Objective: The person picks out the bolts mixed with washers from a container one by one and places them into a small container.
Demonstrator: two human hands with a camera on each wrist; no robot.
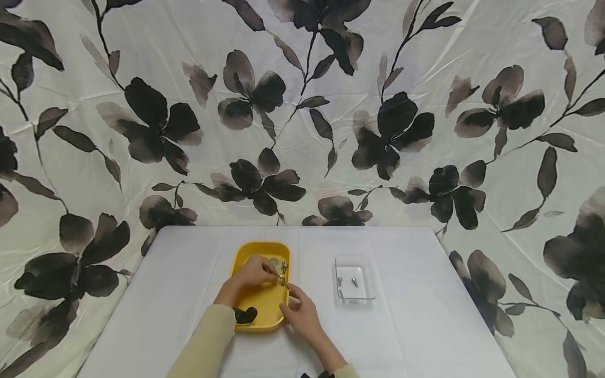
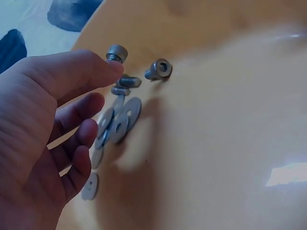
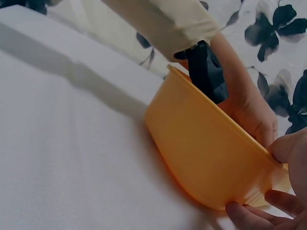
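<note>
- By the left hand, one socket-head bolt is pinched between the thumb and a fingertip, with its head turned upward; the three other fingers are loosely bent and nothing is seen held by them.
- This bolt is held above the inside of the yellow tray, close to its right wall.
- By the right hand, the same wall of the tray is gripped: the rim is touched by one digit, and the outer side is met lower down by bent fingers.
- Inside the tray, below the pinched bolt, a group of flat washers is placed, partly overlapping one another.
- Next to the washers, two smaller-looking bolts are seen lying together, and a loose bolt is lain a little apart, with its hex socket shown.
- To the right of the tray, well apart from it, a clear box is set, and some metal bolts are contained in it.
- Both containers are supported by a table covered in white.
- Behind the table, a cloth printed with dark flowers is hung.
</note>
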